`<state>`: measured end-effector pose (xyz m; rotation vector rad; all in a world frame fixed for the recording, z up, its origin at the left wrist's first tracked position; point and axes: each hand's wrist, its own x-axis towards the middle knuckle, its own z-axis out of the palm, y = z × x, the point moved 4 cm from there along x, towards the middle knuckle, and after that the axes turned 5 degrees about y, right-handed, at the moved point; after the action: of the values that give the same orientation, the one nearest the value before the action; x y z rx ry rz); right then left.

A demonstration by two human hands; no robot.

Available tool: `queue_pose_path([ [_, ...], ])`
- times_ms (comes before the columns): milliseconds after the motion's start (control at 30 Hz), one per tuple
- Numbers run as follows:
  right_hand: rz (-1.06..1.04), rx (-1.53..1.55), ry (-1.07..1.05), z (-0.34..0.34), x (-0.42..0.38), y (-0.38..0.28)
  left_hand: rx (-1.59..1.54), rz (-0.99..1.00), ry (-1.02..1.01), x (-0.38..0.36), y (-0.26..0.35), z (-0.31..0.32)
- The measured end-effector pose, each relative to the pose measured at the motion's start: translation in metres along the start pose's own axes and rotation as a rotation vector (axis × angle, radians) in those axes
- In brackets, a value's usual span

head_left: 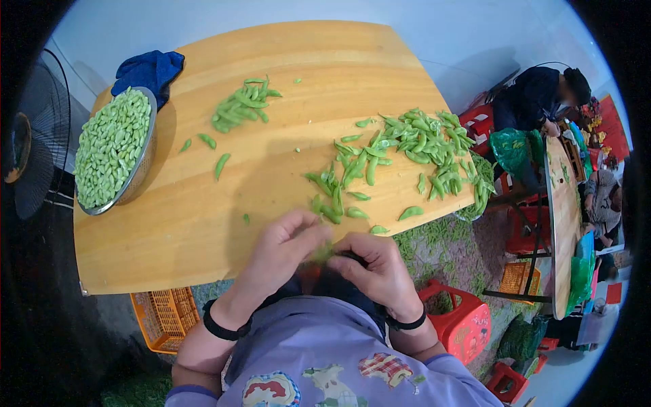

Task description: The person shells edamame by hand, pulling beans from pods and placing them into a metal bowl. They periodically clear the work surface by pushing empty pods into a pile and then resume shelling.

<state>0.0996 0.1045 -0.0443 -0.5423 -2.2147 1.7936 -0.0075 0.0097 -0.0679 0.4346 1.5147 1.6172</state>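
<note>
My left hand (290,243) is over the table's near edge, fingers pinched together and slightly blurred. Close by on the right, my right hand (371,266) is curled closed. Between the two sets of fingertips is a smeared green edamame pod (321,253), held by both hands. Just beyond them lie loose edamame pods (332,191), which run into a larger heap of pods (424,142) at the table's right side. A smaller pile of pods (243,105) sits farther back. At the left, a metal bowl (144,159) is heaped with shelled beans (112,149).
The wooden table (196,237) has a dark blue cloth (150,71) behind the bowl. A fan (41,142) stands at left. Below are an orange crate (166,319) and a red stool (461,322). Pod shells litter the floor. Other people sit around another table (561,217) at right.
</note>
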Motion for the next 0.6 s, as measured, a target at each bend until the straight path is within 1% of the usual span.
queue_pose_path([
  [67, -0.126, -0.222, 0.067, -0.005, 0.001, -0.007, -0.020, -0.027, -0.003, -0.002, 0.002, -0.004],
  [133, -0.140, -0.234, 0.077, -0.005, 0.003, -0.015, -0.042, -0.055, -0.006, -0.004, 0.000, -0.004],
  [200, -0.153, -0.244, 0.081, -0.006, 0.004, -0.017, 0.150, 0.097, 0.027, -0.005, 0.002, 0.000],
  [267, -0.186, -0.350, 0.070, -0.006, 0.005, -0.016, 0.110, 0.056, 0.032, -0.009, 0.006, 0.003],
  [300, -0.186, -0.350, 0.070, -0.006, 0.005, -0.015, 0.071, 0.017, 0.038, -0.010, 0.007, 0.004],
  [333, -0.106, -0.252, 0.040, -0.006, 0.005, -0.012, 0.070, 0.018, 0.038, -0.009, 0.004, 0.003],
  [367, -0.026, -0.153, 0.007, -0.005, 0.004, -0.007, -0.039, 0.003, 0.051, -0.008, -0.003, 0.001],
  [400, -0.027, -0.153, 0.005, -0.002, 0.004, -0.006, -0.149, -0.011, 0.062, -0.008, -0.007, 0.000],
  [433, 0.058, -0.009, 0.019, 0.001, 0.003, -0.001, -0.148, -0.010, 0.063, -0.008, -0.009, 0.000],
  [467, 0.141, 0.135, 0.033, 0.004, 0.004, 0.004, -0.178, 0.024, 0.088, -0.008, -0.008, 0.000],
  [500, 0.139, 0.134, 0.030, 0.004, 0.004, 0.006, -0.209, 0.058, 0.114, -0.009, -0.008, 0.000],
  [533, 0.089, 0.074, 0.046, 0.003, 0.004, 0.007, -0.209, 0.058, 0.116, -0.010, -0.007, 0.003],
  [567, 0.039, 0.014, 0.063, 0.002, 0.004, 0.007, -0.049, 0.218, 0.196, -0.014, 0.001, 0.003],
  [600, 0.038, 0.014, 0.063, 0.002, 0.003, 0.005, 0.113, 0.377, 0.274, -0.017, 0.008, 0.003],
])
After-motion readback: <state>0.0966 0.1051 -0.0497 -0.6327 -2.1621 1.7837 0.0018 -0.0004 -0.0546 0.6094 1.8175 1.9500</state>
